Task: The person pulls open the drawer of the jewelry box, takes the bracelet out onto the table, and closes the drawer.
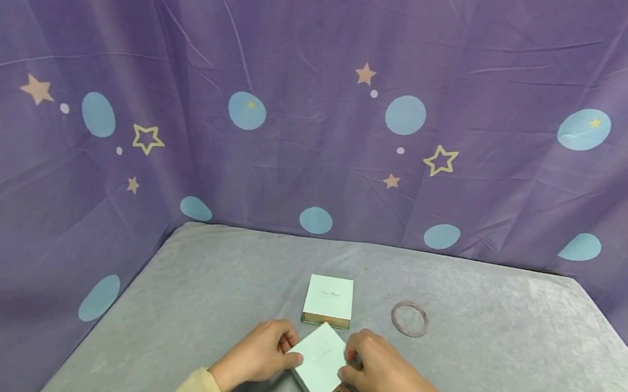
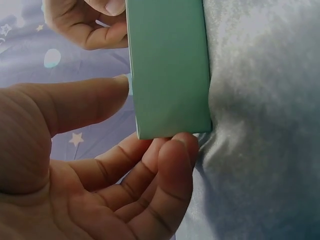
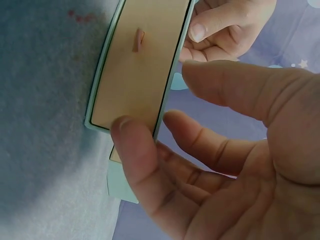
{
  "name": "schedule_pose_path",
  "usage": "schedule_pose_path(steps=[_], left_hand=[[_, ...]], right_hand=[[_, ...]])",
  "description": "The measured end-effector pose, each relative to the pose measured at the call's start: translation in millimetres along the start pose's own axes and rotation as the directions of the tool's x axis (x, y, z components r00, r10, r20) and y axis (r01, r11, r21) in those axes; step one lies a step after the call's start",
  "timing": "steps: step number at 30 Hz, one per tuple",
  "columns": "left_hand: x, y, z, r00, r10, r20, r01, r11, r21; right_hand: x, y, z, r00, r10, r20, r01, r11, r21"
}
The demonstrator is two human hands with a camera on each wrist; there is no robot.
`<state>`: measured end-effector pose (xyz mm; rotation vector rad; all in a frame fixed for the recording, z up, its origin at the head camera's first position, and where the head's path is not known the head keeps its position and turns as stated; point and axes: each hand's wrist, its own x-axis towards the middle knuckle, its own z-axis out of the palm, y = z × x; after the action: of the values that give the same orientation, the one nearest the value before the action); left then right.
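A mint-green drawer box (image 1: 320,366) sits at an angle at the front middle of the cloth. My left hand (image 1: 265,353) holds its left corner, the thumb over the top and the fingers against the green side (image 2: 170,75). At the opposite corner, my right hand (image 1: 381,372) grips the box, a fingertip on the tan drawer front (image 3: 135,75) and the thumb by the top edge. From that front sticks a small pinkish ribbon tab (image 3: 139,40). A second mint-green box (image 1: 329,297) lies just behind, closed, with faint lettering on its lid.
To the right of the rear box lies a thin, translucent pinkish bangle (image 1: 409,319). Grey cloth (image 1: 517,348) covers the table. A purple curtain (image 1: 319,48) with stars and blue dots hangs behind and at the sides.
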<state>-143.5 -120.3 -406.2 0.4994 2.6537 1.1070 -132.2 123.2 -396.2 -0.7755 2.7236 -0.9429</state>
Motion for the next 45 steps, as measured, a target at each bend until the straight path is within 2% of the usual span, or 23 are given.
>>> schedule_pose_path(steps=[8,17,26,32,39,45], left_hand=[[-0.9,1.9,-1.2,0.999,-0.033,0.040,0.033,0.999,0.004],[-3.1,4.3,0.4,0.998,-0.044,0.039,0.044,0.999,-0.004],[-6.2,7.1,-0.6,0.994,-0.069,0.085,0.076,0.994,-0.081],[-6.8,8.5,0.0,0.990,-0.093,0.108,0.101,0.992,-0.071],[-6.0,9.9,-0.7,0.987,-0.106,0.121,0.114,0.992,-0.059],[-5.6,10.8,-1.0,0.984,-0.115,0.134,0.124,0.991,-0.055]], right_hand=[[1,0,1.8,1.000,-0.006,-0.004,0.006,1.000,0.018],[1,0,3.8,1.000,-0.004,0.013,0.004,1.000,0.020],[1,0,5.0,1.000,-0.028,-0.008,0.027,0.999,-0.021],[1,0,5.9,0.999,-0.046,-0.030,0.044,0.998,-0.051],[2,0,10.0,0.992,-0.086,-0.094,0.074,0.988,-0.132],[1,-1,10.3,0.992,-0.088,-0.088,0.076,0.989,-0.125]])
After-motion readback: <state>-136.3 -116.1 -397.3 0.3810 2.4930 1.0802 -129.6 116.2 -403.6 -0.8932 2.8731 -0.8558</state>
